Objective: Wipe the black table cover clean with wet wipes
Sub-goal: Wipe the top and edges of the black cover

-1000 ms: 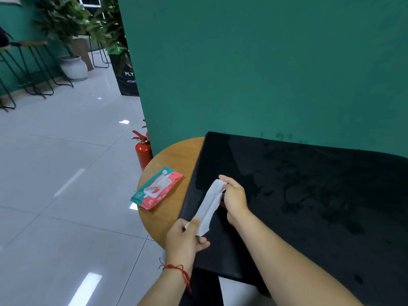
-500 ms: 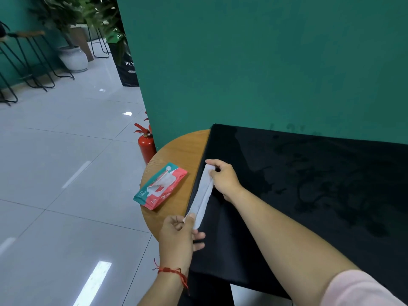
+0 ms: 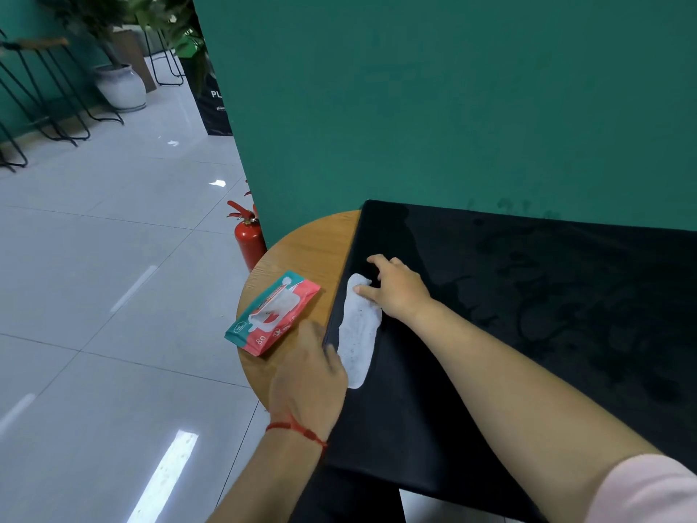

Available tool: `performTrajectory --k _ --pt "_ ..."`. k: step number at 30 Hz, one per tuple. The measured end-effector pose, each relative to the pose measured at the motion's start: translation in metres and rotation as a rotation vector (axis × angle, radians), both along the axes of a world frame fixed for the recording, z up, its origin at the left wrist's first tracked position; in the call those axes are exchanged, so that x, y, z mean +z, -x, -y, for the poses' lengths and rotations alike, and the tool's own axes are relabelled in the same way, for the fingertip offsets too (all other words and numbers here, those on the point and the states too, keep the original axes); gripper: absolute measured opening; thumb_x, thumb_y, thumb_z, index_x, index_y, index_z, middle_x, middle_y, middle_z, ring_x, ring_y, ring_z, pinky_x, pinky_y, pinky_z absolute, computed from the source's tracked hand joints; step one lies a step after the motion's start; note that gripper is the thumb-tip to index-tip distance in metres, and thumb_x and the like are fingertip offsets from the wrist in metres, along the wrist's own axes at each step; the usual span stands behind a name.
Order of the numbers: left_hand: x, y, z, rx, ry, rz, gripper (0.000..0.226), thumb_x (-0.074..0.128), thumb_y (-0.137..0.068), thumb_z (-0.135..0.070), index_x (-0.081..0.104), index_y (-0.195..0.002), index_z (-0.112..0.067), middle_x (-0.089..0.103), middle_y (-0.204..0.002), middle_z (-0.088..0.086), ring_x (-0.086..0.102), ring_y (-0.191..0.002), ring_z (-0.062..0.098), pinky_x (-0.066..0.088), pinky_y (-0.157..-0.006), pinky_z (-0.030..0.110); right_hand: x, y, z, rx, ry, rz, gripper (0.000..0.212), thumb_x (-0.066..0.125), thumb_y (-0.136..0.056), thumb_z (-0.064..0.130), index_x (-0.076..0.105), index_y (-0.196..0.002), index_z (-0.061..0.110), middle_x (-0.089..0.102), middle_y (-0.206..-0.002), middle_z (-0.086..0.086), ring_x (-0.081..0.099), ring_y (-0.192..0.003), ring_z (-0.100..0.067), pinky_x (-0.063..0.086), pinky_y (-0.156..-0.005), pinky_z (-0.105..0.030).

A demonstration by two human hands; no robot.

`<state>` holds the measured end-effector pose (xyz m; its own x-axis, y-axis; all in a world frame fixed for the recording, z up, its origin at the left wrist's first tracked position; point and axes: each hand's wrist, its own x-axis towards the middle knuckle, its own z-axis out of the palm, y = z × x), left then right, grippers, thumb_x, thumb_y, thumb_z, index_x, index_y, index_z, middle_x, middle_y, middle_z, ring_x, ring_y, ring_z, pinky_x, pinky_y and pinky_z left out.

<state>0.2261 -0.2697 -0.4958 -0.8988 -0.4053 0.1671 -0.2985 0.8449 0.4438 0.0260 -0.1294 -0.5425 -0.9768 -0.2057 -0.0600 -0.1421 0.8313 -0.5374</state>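
Wet wipe [image 3: 358, 334] lies spread flat along the left edge of the black table cover [image 3: 528, 315], stretched between my two hands, with grey specks visible on its surface. My right hand [image 3: 399, 292] is at the far end of the wipe. Its fingers are spread and fairly straight, the thumb rests on the wipe's upper end and the fingertips touch the cover beyond it, so I read this as pressing rather than pinching. My left hand [image 3: 309, 375] is at the near end and seen from the back, blurred. It overlaps the wipe's left margin and the cover's edge, but I cannot tell whether it pinches the wipe or only touches it. A red string bracelet [image 3: 298, 432] is on the left wrist and a pale pink sleeve [image 3: 648, 492] on the right arm. The wipes pack [image 3: 273, 313], teal and red, lies on the bare wooden worktop [image 3: 309, 251] just left of my left hand, apart from the cover. To the right of my right hand the cover shows dull streaks and patches. A red fire extinguisher [image 3: 249, 235] stands on the floor beyond the pack, against the green wall [image 3: 452, 107].
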Motion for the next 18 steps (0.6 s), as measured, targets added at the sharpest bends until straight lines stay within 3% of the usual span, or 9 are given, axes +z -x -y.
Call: performTrajectory --k 3,5,7,9,13,18 --pt "0.020 0.019 -0.017 -0.207 -0.122 -0.123 0.027 0.063 -0.102 -0.016 0.059 -0.128 -0.018 0.065 -0.111 -0.004 0.063 -0.101 0.009 0.041 -0.075 0.009 0.005 -0.007 -0.024 -0.044 0.006 -0.040 0.057 0.055 -0.102 0.060 0.044 -0.152 0.035 0.051 -0.144 -0.001 0.060 -0.122 -0.030 0.056 -0.094 -0.049" --pt "0.012 0.049 -0.031 -0.373 -0.079 -0.060 0.037 0.056 -0.102 -0.004 0.055 -0.138 -0.015 0.062 -0.122 -0.001 0.062 -0.117 0.015 0.037 -0.101 0.011 0.004 -0.018 -0.046 -0.078 0.017 -0.122 0.043 0.049 -0.109 0.045 0.047 -0.150 0.031 0.051 -0.143 0.000 0.059 -0.122 -0.029 0.056 -0.093 -0.049" --pt "-0.011 0.083 -0.039 -0.485 -0.059 0.013 0.056 0.052 -0.100 0.002 0.041 -0.154 -0.007 0.045 -0.156 0.010 0.038 -0.150 0.026 0.028 -0.123 0.028 0.000 -0.034 -0.071 -0.097 -0.028 -0.227 0.039 0.047 -0.110 0.032 0.049 -0.149 0.027 0.051 -0.143 0.000 0.055 -0.126 -0.028 0.054 -0.095 -0.049" --pt "-0.041 0.107 -0.040 -0.470 0.014 0.081 0.058 0.044 -0.106 -0.011 0.027 -0.161 -0.006 0.028 -0.169 0.011 0.018 -0.159 0.025 0.019 -0.130 0.038 -0.009 -0.052 -0.098 -0.104 -0.119 -0.321 0.041 0.047 -0.110 0.030 0.049 -0.150 0.024 0.051 -0.145 0.002 0.052 -0.128 -0.027 0.051 -0.098 -0.048" --pt "-0.070 0.104 -0.039 -0.433 0.230 0.190 0.078 0.015 -0.108 -0.057 0.007 -0.167 -0.007 0.006 -0.175 0.010 0.000 -0.162 0.022 0.005 -0.132 0.045 -0.032 -0.072 -0.134 -0.109 -0.210 -0.322 0.052 0.039 -0.111 0.044 0.044 -0.157 0.021 0.049 -0.156 0.002 0.046 -0.141 -0.024 0.042 -0.115 -0.048" --pt "-0.074 0.083 -0.066 -0.615 0.307 0.215 0.086 0.006 -0.104 -0.066 -0.002 -0.166 -0.007 -0.004 -0.175 0.008 -0.012 -0.161 0.018 -0.011 -0.130 0.043 -0.038 -0.071 -0.131 -0.118 -0.263 -0.318 0.058 0.032 -0.110 0.053 0.044 -0.159 0.024 0.046 -0.161 0.002 0.037 -0.150 -0.021 0.032 -0.124 -0.046"
